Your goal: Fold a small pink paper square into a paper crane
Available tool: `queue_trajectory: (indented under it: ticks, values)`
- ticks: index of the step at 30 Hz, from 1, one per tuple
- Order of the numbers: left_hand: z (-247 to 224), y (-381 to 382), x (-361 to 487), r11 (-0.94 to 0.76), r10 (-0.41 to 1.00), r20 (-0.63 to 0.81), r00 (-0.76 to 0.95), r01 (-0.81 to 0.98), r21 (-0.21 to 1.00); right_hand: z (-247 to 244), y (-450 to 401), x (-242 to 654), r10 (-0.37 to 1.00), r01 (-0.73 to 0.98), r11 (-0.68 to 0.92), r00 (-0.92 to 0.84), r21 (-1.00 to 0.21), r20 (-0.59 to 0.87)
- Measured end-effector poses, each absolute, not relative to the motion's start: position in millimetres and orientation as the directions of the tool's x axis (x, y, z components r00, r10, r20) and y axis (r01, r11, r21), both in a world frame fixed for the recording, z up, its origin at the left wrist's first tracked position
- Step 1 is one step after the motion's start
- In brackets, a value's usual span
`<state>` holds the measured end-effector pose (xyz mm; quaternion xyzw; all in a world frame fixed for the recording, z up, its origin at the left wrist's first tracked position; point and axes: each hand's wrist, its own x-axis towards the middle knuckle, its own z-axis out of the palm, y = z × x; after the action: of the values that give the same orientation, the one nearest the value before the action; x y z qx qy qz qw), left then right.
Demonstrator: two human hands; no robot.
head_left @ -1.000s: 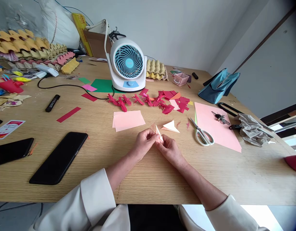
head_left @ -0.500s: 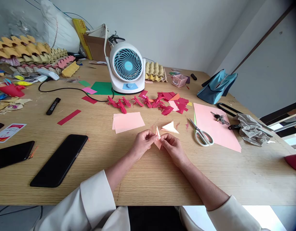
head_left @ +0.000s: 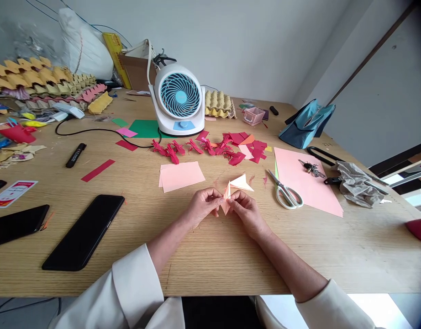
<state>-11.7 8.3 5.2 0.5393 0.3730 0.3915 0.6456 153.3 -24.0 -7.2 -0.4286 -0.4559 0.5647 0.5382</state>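
A small folded piece of pink paper [head_left: 226, 206] is held upright between my two hands, its pointed tip up. My left hand [head_left: 205, 205] pinches its left side, and my right hand [head_left: 245, 211] pinches the right side. Just behind, a second folded pale pink paper [head_left: 243, 183] lies on the table, partly covered by the held one. Flat pink paper sheets [head_left: 183, 176] lie beyond my left hand. White-handled scissors [head_left: 287, 195] rest to the right of my right hand.
Red folded paper pieces [head_left: 176, 151] lie in front of a white fan [head_left: 181, 98]. At right are a large pink sheet [head_left: 309, 196] with keys [head_left: 313, 169] and a blue bag [head_left: 306, 123]. A black phone [head_left: 83, 233] and a marker [head_left: 76, 155] are at left.
The held folded paper has shifted slightly right and its tip now overlaps the paper lying behind. Both hands still pinch it; the left fingers have shifted a little.
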Motion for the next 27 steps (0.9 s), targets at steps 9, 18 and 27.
queue_trajectory:
  ticks: [9,18,27]
  values:
    - [5.1,4.2,-7.1,0.115,0.940,-0.086,0.331,-0.068,0.991,-9.8,-23.0,153.4,0.998,-0.124,0.038,-0.052,-0.992,0.045]
    - [7.0,6.1,-13.3,0.279,0.863,-0.175,0.474,-0.158,0.947,-8.3,-22.3,156.5,0.998,-0.192,0.023,-0.050,-0.981,0.034]
    - [6.9,5.3,-13.5,0.275,0.856,-0.178,0.484,-0.136,0.952,-7.1,-24.0,155.7,0.997,-0.151,0.040,-0.056,-0.988,0.049]
